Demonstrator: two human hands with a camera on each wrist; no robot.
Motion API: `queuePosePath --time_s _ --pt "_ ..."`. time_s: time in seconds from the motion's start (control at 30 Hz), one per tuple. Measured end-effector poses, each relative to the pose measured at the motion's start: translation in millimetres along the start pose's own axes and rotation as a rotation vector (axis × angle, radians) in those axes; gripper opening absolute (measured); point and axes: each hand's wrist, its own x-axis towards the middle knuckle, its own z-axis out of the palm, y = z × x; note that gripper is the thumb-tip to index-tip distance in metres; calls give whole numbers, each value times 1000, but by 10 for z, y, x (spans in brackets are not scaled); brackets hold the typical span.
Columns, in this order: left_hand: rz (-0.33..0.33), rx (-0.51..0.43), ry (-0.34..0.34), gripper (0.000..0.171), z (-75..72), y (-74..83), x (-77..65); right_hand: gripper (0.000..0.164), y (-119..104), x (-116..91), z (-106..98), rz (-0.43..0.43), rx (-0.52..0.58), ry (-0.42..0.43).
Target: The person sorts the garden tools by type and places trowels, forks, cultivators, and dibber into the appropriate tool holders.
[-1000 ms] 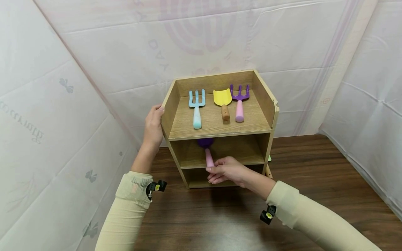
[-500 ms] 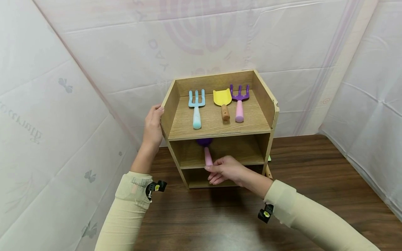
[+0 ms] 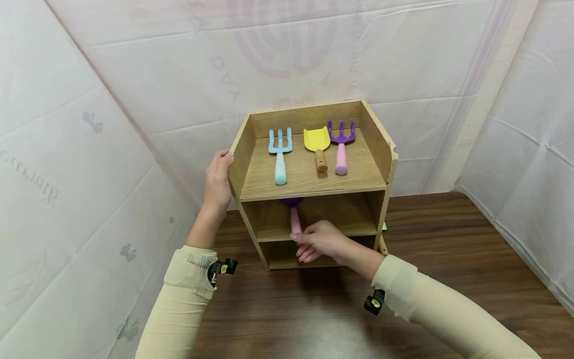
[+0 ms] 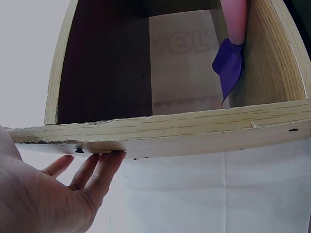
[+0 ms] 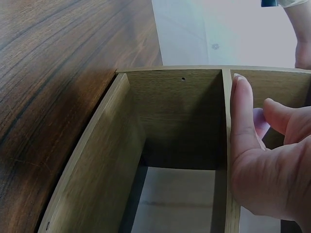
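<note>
A small wooden shelf (image 3: 314,189) stands at the middle of the table. My left hand (image 3: 218,182) holds its left side panel, the thumb at the edge and the fingers (image 4: 104,174) against the outer face. My right hand (image 3: 320,242) pinches the end of the pink handle of a purple trowel (image 3: 295,219) at the middle compartment's front. The purple blade (image 4: 228,68) lies close to the middle board and is partly hidden under the top shelf. Above lie a light-blue hand fork (image 3: 280,154), a yellow shovel (image 3: 317,142) and a purple hand fork (image 3: 342,147).
Brown wood-grain table (image 3: 278,314) extends in front and to the right. White printed sheeting (image 3: 188,89) hangs behind and on both sides. A wooden handle (image 3: 382,246) peeks out beside the shelf's right side. The bottom compartment (image 5: 177,116) lies under my right hand.
My right hand has shifted slightly left and up, pushing the trowel a little deeper into the middle compartment. My left hand stays on the side panel.
</note>
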Motion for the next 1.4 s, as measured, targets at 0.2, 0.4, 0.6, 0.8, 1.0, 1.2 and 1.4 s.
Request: queuePosePath --time_s 0.2,0.4,0.6,0.8,1.0,1.2,1.4 --pt "-1 -7 -2 51 6 3 -5 35 -6 25 18 -7 -8 4" --pt "3 -6 -2 51 6 0 -4 30 -6 39 24 -8 10 7" --pt "4 -2 3 51 6 -4 -2 31 -25 42 28 -1 1 9" --pt "3 1 -2 52 9 -4 -8 29 -68 51 41 13 12 7" --pt "0 -10 -8 52 12 1 -3 29 -70 80 42 18 13 11" --pt "1 -20 -3 50 13 10 -6 31 -68 91 37 16 11 7" --pt "-1 -8 -10 52 5 10 -6 35 -59 91 27 19 22 -6"
